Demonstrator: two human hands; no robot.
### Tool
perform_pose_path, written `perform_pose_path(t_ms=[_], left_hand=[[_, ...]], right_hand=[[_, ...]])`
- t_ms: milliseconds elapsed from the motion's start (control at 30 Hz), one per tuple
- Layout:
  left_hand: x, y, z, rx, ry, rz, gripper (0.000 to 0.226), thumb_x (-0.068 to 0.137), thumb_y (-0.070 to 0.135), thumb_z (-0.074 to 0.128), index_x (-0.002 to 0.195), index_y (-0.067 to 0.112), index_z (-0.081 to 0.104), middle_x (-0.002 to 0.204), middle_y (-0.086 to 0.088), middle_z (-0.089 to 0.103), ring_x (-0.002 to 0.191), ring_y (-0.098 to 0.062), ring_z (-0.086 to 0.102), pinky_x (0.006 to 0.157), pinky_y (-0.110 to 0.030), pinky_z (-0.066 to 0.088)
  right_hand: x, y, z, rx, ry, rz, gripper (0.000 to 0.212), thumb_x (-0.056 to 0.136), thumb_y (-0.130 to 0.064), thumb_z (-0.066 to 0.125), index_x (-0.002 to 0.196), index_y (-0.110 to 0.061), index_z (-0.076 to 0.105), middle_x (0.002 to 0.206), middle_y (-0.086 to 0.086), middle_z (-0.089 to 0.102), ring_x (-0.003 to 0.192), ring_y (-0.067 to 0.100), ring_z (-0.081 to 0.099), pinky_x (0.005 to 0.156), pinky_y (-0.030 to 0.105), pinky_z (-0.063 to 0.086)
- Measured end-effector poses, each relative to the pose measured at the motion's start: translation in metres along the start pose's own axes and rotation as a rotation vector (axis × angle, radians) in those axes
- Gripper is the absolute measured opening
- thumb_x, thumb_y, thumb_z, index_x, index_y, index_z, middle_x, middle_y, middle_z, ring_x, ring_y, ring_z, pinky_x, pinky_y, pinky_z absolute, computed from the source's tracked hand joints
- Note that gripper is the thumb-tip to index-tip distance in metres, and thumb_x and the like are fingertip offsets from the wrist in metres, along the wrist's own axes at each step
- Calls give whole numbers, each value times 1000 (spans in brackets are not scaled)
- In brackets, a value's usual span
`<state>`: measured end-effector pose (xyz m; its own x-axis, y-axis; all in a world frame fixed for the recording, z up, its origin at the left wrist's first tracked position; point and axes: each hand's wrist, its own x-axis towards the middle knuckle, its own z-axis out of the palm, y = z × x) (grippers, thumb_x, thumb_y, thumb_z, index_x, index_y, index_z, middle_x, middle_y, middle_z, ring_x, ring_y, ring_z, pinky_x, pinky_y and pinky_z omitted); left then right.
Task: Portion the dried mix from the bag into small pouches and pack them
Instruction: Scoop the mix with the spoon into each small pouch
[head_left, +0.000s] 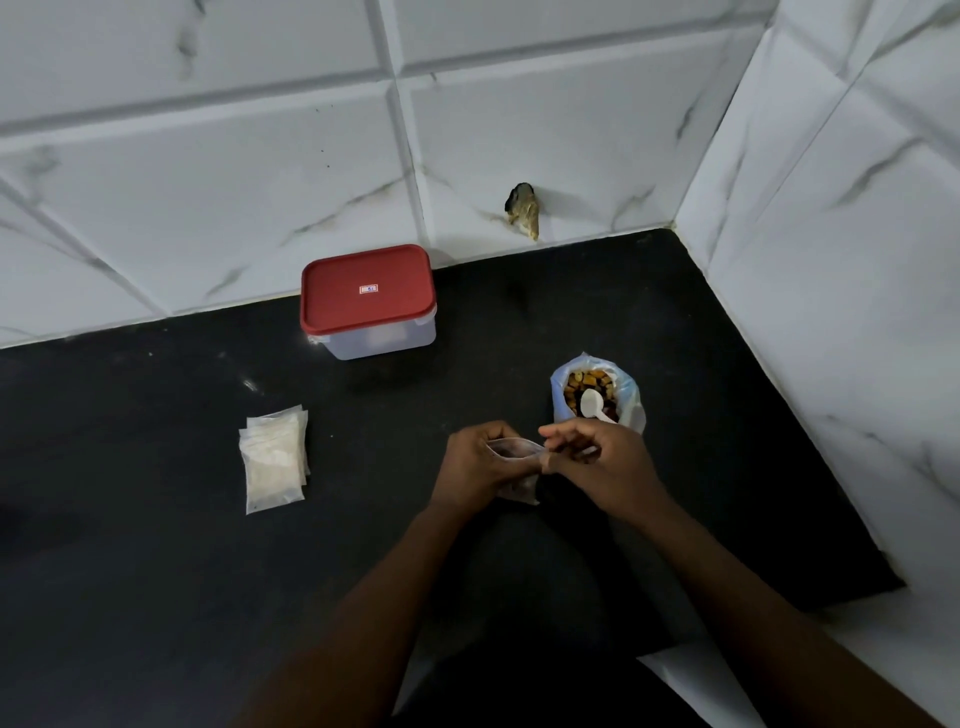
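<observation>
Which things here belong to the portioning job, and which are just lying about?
Job: small clear plastic pouch, blue-tinted plastic bag of dried mix, white plastic spoon, stack of clear pouches, probably red-lidded clear box.
Idle: brown clump against tiled wall.

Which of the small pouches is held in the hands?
The single pouch pinched between left hand and right hand, beside the bag of mix. The other pouches lie stacked flat on the counter, untouched.
</observation>
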<state>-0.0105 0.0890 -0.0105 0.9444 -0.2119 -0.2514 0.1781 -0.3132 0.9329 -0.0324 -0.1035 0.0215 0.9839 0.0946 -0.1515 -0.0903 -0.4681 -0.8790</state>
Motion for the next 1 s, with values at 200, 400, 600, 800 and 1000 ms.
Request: perform_pose_path(t_ms=[200,400,600,800,1000], left_hand=[[-17,-7,-21,-44,-3,21,41,65,32,94,92,11,71,89,-2,77,83,-15,76,72,-31,63],[-30,-26,-46,-100,27,-3,17,89,27,79,100,14,77,97,-1,79,89,-16,77,77,-36,62],[-43,-32,-65,-147,39,27,17,94,26,73,100,10,76,99,-3,77,92,-19,76,79,-39,63],[-50,-40,-81,-212,85,28,9,95,16,70,92,9,76,95,-5,76,90,-20,74,74,-34,59],[-56,-47,-101,-286,113,5,9,95,13,68,92,7,75,97,-8,76,94,-25,73,81,-37,61]], right_hand=[[-2,-7,16,119,-34,70,20,88,-15,76,106,-22,74,94,-6,77,90,2,71,84,23,56],[2,-15,40,190,15,135,12,94,-9,67,102,-16,64,100,4,70,90,14,68,72,26,59],[0,-25,70,65,-27,132,11,102,-18,54,93,-21,50,95,7,62,90,25,64,78,42,58],[-6,-42,96,50,-23,131,1,104,-19,50,104,-18,50,101,4,63,95,25,63,82,44,55],[-8,-53,112,253,-6,112,29,96,-17,65,120,-26,51,107,1,65,100,11,65,84,27,53]])
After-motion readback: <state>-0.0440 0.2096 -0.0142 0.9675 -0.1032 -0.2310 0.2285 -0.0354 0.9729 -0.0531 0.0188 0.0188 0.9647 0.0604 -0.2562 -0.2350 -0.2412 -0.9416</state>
